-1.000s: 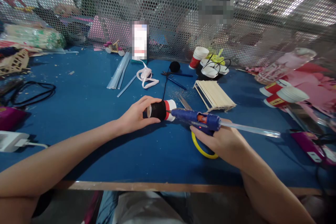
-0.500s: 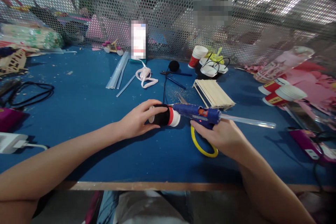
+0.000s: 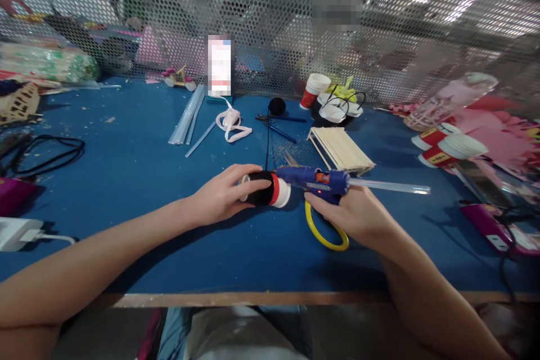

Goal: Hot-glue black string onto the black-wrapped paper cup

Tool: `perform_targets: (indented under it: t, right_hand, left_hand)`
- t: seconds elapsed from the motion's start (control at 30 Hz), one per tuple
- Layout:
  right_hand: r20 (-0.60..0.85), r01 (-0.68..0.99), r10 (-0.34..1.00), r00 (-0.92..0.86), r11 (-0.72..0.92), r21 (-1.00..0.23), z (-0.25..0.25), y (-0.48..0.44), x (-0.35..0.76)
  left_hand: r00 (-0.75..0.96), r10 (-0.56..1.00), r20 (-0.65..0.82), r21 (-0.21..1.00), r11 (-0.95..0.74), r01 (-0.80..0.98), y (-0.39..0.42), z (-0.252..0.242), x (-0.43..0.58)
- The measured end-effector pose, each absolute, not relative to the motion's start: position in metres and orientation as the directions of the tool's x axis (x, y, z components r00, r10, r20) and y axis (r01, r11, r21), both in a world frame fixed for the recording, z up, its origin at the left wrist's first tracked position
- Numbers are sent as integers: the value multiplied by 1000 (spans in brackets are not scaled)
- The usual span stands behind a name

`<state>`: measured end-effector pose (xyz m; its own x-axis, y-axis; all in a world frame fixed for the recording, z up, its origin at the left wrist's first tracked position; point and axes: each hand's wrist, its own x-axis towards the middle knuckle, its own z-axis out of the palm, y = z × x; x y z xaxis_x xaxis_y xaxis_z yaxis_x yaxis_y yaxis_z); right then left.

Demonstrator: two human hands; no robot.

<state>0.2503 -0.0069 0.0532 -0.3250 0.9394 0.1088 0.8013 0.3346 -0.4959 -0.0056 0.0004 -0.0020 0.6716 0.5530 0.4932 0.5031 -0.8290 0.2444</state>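
Observation:
My left hand (image 3: 225, 194) is closed around a paper cup (image 3: 282, 191) lying on its side, wrapped in black yarn with a red band and white rim showing. My right hand (image 3: 358, 211) grips a blue hot glue gun (image 3: 312, 179), its red light lit and a clear glue stick poking out behind. The gun's nozzle is right at the cup's upper side. From the cup a black yarn strand (image 3: 267, 143) runs back to a black yarn ball (image 3: 277, 106). Under the right hand lie scissors with a yellow handle (image 3: 323, 236), partly hidden.
A bundle of wooden sticks (image 3: 341, 149), blue pliers (image 3: 282, 132), white ribbon (image 3: 232, 125) and clear glue sticks (image 3: 185, 115) lie beyond the hands. Paper cups (image 3: 451, 149) and a purple box (image 3: 493, 225) are at right. A phone (image 3: 220, 66) stands before the perforated metal screen (image 3: 270, 5).
The cup has turned slightly in my left hand, and the yarn strand now leaves it a little further right. The glue gun stays against the cup, shifted slightly.

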Motion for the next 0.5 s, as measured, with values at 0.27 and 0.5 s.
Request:
perform_targets:
  t: [0.27,0.5]
  right_hand:
    - [115,792,936,-333,344,-504,55,-9,251]
    - [147,675,899,-414,411,-613,64,-8,259]
  left_hand:
    - [640,607,471,341,-794,503,2,-4,-6]
    - [576,668,471,464,-743,482,4,-2,-8]
